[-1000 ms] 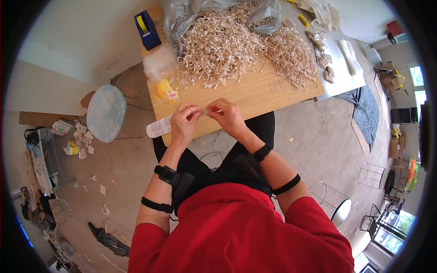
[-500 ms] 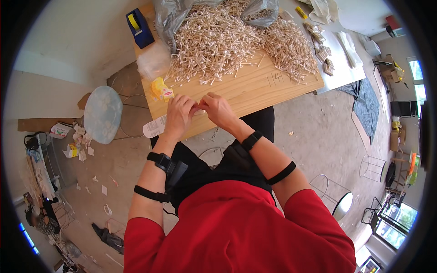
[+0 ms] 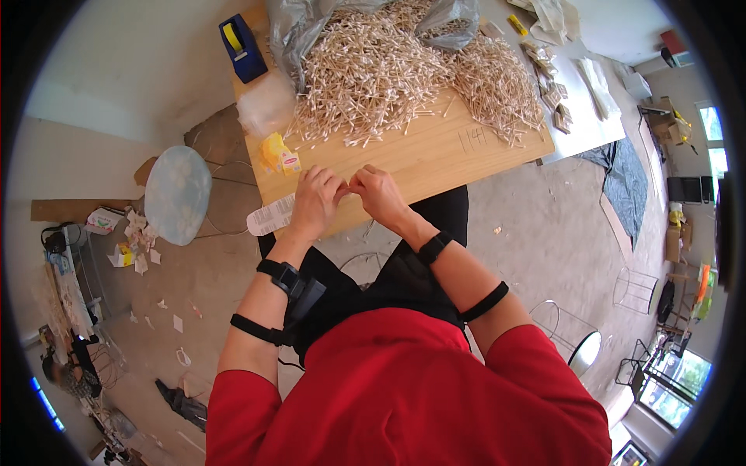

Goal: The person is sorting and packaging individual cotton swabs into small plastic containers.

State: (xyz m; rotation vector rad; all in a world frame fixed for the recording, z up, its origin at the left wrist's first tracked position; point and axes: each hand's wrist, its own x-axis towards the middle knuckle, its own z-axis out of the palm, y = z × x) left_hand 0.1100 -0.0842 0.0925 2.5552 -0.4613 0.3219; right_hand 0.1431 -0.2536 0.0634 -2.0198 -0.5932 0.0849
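My left hand (image 3: pixel 315 203) and my right hand (image 3: pixel 378 199) meet over the table's near edge, fingertips pinched close together. Whatever sits between the fingertips is too small and too covered to make out. Beside my left hand, partly hidden by it, lies a white printed card or packet (image 3: pixel 269 217) with a rounded end. Just beyond that hand are small yellow-and-white packets (image 3: pixel 280 154). A large heap of cotton swabs (image 3: pixel 369 78) spreads over the wooden tabletop (image 3: pixel 412 161), with a smaller heap of swabs (image 3: pixel 497 89) to its right.
At the far left stand a blue tape dispenser (image 3: pixel 243 53) and clear plastic bags (image 3: pixel 266 103). Grey plastic sheeting (image 3: pixel 286 39) borders the big heap. Small bundles (image 3: pixel 558 101) sit on a metal surface at right. A round stool (image 3: pixel 178 194) stands left of the table.
My fingertips have drawn slightly apart. More of the white printed card shows beside my left hand, and the white piece seen under my fingers is now hidden.
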